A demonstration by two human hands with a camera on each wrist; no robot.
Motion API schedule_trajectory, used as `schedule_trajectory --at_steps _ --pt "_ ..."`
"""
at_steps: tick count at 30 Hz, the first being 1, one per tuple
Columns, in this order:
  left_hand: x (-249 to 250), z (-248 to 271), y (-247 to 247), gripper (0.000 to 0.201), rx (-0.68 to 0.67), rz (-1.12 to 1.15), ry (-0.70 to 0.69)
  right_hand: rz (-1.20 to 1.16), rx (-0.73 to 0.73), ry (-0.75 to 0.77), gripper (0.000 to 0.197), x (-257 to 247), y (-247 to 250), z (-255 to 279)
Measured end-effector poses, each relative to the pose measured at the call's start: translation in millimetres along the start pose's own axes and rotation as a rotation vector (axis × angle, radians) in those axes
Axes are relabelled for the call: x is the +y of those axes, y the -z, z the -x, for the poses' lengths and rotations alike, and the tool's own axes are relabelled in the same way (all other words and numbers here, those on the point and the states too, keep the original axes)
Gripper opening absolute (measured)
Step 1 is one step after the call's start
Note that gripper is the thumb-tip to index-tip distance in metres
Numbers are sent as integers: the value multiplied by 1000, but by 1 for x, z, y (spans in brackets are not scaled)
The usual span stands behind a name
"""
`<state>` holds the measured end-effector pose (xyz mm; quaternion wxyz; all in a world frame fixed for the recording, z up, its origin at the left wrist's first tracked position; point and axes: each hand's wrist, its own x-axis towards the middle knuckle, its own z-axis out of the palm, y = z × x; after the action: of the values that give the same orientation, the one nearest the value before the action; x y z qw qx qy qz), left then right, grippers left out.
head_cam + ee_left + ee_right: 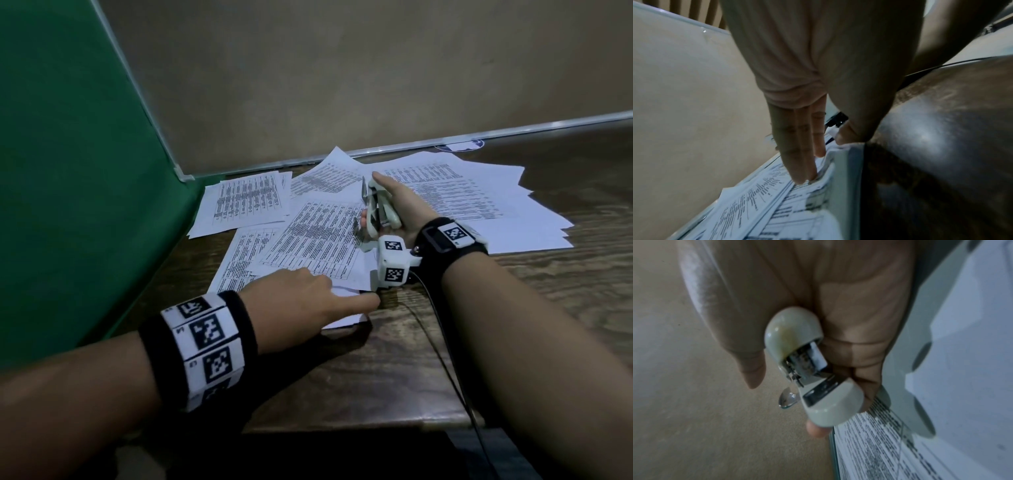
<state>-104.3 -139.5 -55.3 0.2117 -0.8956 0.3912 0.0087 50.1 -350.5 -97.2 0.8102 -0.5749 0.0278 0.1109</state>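
Observation:
My right hand (373, 200) grips a cream-white stapler (382, 209) above the papers, thumb along its top arm and fingers curled under its base. The right wrist view shows the stapler (795, 344) with its jaws slightly apart and nothing between them. My left hand (308, 294) rests on the near corner of a stack of printed sheets (308, 246). In the left wrist view its fingers (797, 154) lie straight on the sheets (766, 203), and the thumb touches the stack's edge.
More printed sheets (479, 205) are spread across the dark wooden table (376, 359) toward the back right. A green partition (68, 171) stands at the left and a beige panel (342, 85) behind. A black cable (445, 359) runs from my right wrist.

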Motion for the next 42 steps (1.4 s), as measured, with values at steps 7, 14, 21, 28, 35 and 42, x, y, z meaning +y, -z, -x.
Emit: schedule_trajectory --at_steps 7,14,21,28,35,42 --pt "30 42 -4 54 -105 309 103 3 -6 1 48 0 -2 -1" --pt "53 105 -28 72 -80 234 30 30 -3 11 48 2 -5 3" --pt "9 110 -30 16 316 700 -79 29 -23 68 52 -5 -20 22" --pt "-83 70 -7 16 258 1014 301 -181 -70 108 63 -16 -29 19" --pt "-155 41 -16 20 384 1125 473 -240 -157 377 55 -29 -37 19" --pt "-163 -1 -6 10 251 1089 338 48 -350 375 45 -40 -74 55"
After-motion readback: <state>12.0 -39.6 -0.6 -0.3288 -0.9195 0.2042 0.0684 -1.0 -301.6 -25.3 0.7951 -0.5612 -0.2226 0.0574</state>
